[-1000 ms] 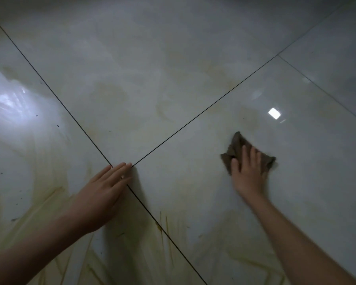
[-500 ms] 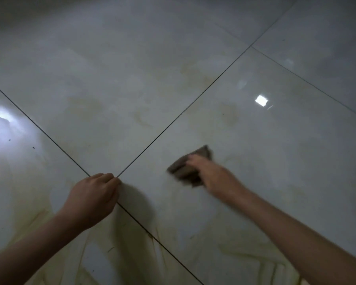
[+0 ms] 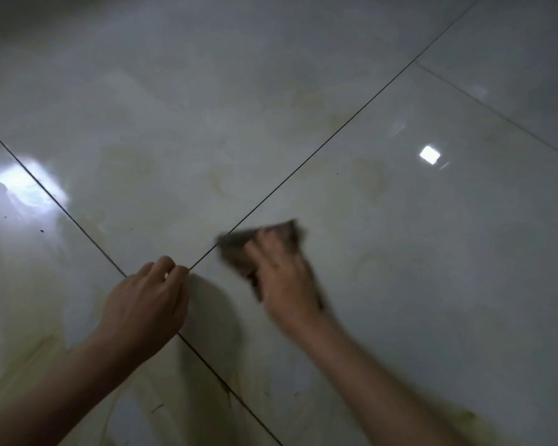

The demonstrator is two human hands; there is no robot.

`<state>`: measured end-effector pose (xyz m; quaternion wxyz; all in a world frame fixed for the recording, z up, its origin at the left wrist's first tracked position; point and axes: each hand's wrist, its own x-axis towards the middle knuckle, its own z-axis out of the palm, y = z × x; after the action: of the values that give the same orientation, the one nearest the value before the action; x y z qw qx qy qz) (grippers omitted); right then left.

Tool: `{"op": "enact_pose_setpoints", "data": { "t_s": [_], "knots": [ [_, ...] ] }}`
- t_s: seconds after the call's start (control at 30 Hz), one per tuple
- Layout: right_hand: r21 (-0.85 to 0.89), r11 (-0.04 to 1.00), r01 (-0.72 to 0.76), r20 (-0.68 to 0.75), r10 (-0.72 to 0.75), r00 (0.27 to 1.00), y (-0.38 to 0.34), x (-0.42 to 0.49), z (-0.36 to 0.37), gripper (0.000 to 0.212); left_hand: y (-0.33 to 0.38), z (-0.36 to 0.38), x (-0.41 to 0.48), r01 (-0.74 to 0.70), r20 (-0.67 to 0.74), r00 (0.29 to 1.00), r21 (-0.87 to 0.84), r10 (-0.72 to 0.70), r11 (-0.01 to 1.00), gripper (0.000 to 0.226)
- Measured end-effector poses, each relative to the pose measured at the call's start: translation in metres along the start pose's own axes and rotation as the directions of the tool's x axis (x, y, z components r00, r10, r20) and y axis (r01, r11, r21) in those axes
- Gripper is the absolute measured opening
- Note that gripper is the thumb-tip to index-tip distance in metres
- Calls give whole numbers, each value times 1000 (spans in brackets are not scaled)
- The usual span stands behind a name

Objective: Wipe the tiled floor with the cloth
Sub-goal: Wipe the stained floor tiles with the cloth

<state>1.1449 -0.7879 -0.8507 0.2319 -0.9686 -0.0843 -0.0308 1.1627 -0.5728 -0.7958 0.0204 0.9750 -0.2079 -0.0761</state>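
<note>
Dim, glossy pale tiled floor [image 3: 400,284], yellowish smears [image 3: 29,355] nearside of grout line [image 3: 303,165]. Left hand [image 3: 145,304] curled, empty, at line's near end. Right hand [image 3: 284,278] flat, pressing blurred cloth [image 3: 239,249] touching line.

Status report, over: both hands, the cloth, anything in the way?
Left hand curled, empty, resting on tiled floor. Right hand flat on cloth, blurred. Cloth edge at grout line. Only left hand close by.

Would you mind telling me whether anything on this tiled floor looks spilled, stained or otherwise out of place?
Yes: yellowish-brown streaks smear the tiled floor at the lower left, nearer than the cloth under the right hand, looking like dirty residue. Small dark specks dot the left tile.
</note>
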Motion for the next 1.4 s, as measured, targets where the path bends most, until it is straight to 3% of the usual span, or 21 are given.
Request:
{"op": "enact_pose_setpoints", "data": {
  "t_s": [0.07,0.13,0.23,0.37,0.43,0.5,0.57,0.63,0.77,0.9,0.93,1.0,1.07,1.13,1.2,1.3,1.4],
  "knots": [
    [213,969,124,171,-162,972,-13,-13,-13,46,7,2,5,38,-43,998,12,-37,999,29],
    [369,926,85,235,-181,955,4,-4,-44,39,11,4,8,16,-63,998,21,-15,1000,38],
    [371,912,-173,98,147,984,67,29,-99,37,13,9,13,-90,-46,995,1,90,996,53],
    [172,862,-477,-39,490,871,177,80,-136,42,14,10,15,-80,-48,996,-33,78,996,41],
    [91,826,-556,-53,562,826,198,95,-120,44,14,8,16,-59,-50,997,-73,55,996,43],
    [37,895,-445,-100,447,889,176,107,-86,44,12,8,17,-63,-61,996,-89,57,994,45],
    [-1,971,-239,-85,238,968,128,106,-50,42,10,8,16,-67,-63,996,-100,61,993,50],
    [-2,999,-53,-93,53,994,76,82,-20,42,10,8,16,-74,-60,996,-116,67,990,52],
    [226,963,143,73,-163,984,-9,-2,14,47,13,5,16,-55,-77,996,-147,44,988,50],
    [345,916,206,344,-327,880,11,-12,-27,51,10,5,14,-29,-37,999,-204,22,979,56],
    [349,927,141,367,-274,889,31,-3,-45,48,9,5,13,-27,-26,999,-204,22,979,56],
    [300,944,-139,220,74,973,85,16,-78,39,9,7,12,-30,-21,999,-194,26,980,54],
    [219,898,-380,-3,390,921,137,28,-98,38,10,10,12,-25,-32,999,-218,19,976,53],
    [136,861,-489,-66,501,863,148,29,-90,43,11,10,12,29,13,1000,-283,-26,959,53],
    [88,908,-410,-93,417,904,110,24,-60,43,9,8,12,71,37,997,-351,-62,934,51],
    [73,983,-168,-142,177,974,16,-19,-3,38,4,3,2,93,85,994,-381,-65,920,58],
    [192,981,31,82,-48,995,-71,-70,29,47,-4,2,-21,87,112,992,-361,-49,929,65]
  ]
}}
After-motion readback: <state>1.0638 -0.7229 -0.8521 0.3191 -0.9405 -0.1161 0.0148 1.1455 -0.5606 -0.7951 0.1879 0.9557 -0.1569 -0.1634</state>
